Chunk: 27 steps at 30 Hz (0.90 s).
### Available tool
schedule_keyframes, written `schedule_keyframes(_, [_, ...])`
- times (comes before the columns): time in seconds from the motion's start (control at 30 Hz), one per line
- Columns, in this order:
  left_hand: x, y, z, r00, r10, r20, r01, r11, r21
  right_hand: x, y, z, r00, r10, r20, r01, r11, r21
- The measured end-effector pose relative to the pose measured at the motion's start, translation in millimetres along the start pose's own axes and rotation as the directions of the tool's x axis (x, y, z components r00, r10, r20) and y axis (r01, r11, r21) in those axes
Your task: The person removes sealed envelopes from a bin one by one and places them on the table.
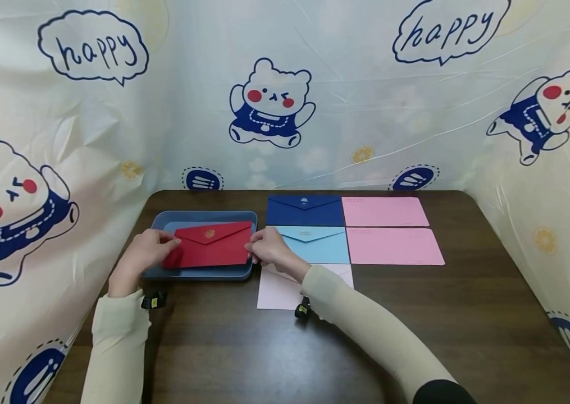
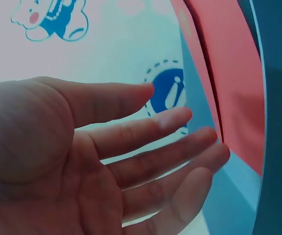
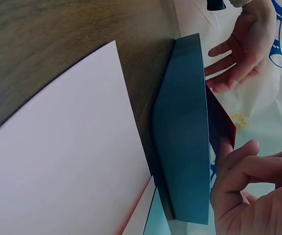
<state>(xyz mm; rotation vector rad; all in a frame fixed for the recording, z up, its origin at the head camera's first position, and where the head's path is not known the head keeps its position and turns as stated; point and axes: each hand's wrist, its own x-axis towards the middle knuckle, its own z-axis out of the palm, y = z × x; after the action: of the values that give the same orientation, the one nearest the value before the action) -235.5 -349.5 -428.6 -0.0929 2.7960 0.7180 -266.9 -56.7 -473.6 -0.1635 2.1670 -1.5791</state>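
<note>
A red envelope [image 1: 214, 249] with a gold seal on its flap lies over the blue tray [image 1: 201, 275]. At the envelope's left edge is my left hand [image 1: 150, 249], and its fingertips reach the paper. In the left wrist view those fingers [image 2: 131, 142] are spread and nearly straight, with the thumb apart from them. My right hand [image 1: 270, 247] pinches the envelope's right edge with curled fingers. The right wrist view shows that hand [image 3: 253, 191] above the tray wall [image 3: 182, 127], with the red envelope [image 3: 222, 120] partly hidden behind the wall.
Right of the tray lie a dark blue envelope [image 1: 305, 213], a light blue envelope [image 1: 320, 247] and a pale pink envelope [image 1: 277, 294], the last partly under my right forearm. Two pink cards [image 1: 386, 212] lie farther right. A printed curtain [image 1: 335, 129] surrounds the brown table [image 1: 466, 314].
</note>
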Motion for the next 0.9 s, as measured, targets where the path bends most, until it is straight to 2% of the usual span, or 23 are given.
schedule_keyframes(0.13, [-8.3,7.7,5.7,0.999,0.048,-0.019,-0.048,0.999,0.006,-1.2,2.7,-3.8,1.000,0.003,-0.002,-0.003,1.000,0.027])
schedule_keyframes(0.23, [-15.6,8.8,9.1,0.993,0.061,-0.103,-0.060,0.998,0.014,-2.7,3.9,-7.1,1.000,-0.002,0.004,0.002,0.999,0.049])
schedule_keyframes(0.37, [-23.3,1.4,11.7,0.963,0.045,-0.266,-0.038,0.999,0.030,-5.2,5.6,-12.0,1.000,0.002,0.003,-0.002,0.999,0.054])
schedule_keyframes(0.47, [-25.0,-9.0,13.3,0.944,0.036,-0.329,-0.014,0.997,0.070,-7.2,6.8,-14.7,1.000,0.004,0.002,-0.004,0.999,0.052])
schedule_keyframes(0.6, [-25.9,-22.5,14.5,0.938,-0.024,-0.346,0.056,0.995,0.085,-10.4,7.5,-17.5,1.000,0.009,0.004,-0.010,0.998,0.062])
schedule_keyframes(0.7, [-28.9,-30.9,13.8,0.937,-0.088,-0.339,0.116,0.991,0.063,-13.6,7.7,-19.9,1.000,0.014,0.005,-0.014,0.997,0.070])
schedule_keyframes(0.9, [-35.6,-42.3,11.9,0.951,-0.172,-0.258,0.202,0.975,0.092,-20.8,10.4,-26.2,1.000,0.020,0.014,-0.022,0.996,0.091])
